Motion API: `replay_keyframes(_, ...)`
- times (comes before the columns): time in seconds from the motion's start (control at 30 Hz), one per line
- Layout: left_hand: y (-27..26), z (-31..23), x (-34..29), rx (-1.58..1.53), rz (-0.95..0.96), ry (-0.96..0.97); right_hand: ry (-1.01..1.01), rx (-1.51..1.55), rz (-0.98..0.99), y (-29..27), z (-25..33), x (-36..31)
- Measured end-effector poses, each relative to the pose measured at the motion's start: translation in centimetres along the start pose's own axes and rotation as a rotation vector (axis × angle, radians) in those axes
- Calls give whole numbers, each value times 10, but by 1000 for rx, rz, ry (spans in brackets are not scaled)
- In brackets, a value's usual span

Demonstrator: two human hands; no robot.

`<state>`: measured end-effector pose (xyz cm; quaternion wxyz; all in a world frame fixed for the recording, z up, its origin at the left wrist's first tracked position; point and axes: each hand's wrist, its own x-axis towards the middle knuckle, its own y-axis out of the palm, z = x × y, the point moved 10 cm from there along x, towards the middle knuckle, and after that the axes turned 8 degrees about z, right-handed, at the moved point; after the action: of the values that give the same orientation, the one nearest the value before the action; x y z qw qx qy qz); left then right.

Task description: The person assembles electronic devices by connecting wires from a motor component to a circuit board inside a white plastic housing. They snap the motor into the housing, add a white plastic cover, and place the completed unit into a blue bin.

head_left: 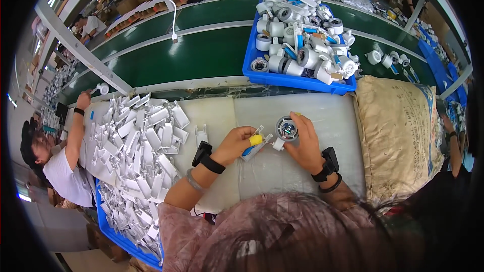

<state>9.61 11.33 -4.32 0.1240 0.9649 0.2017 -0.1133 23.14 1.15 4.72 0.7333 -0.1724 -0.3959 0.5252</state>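
My left hand (233, 146), a yellow cover on one finger, is closed on a narrow white plastic handle shell (262, 143). A bit of blue shows beside its fingers, partly hidden. My right hand (307, 147) grips a round white lamp head (287, 130) by its side, with the dark ring and inner board facing up. The lamp head's short neck (278, 144) sits close to the shell's end; whether they touch I cannot tell. Another white shell (201, 136) lies on the mat just left of my left hand.
Loose white shells (143, 131) are heaped at the left, above a full blue bin (108, 227). Ahead, a blue tray (302, 83) of lamp heads stands on the green conveyor (212, 53). A tan sack (398, 136) borders the right; a co-worker (65, 171) reaches in at left.
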Motion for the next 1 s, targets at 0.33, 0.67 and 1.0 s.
replay_keyframes(0.33,-2,3,-4,-37,-38,-33,26,36,-2,5,-8,0)
replay_keyframes(0.67,6,-6,-6,14,-22,-19,8,38,-14,-3,-2,0)
replay_keyframes(1.0,5,-4,-4,-43,-19,-26,-2,34,-11,-2,-4,0)
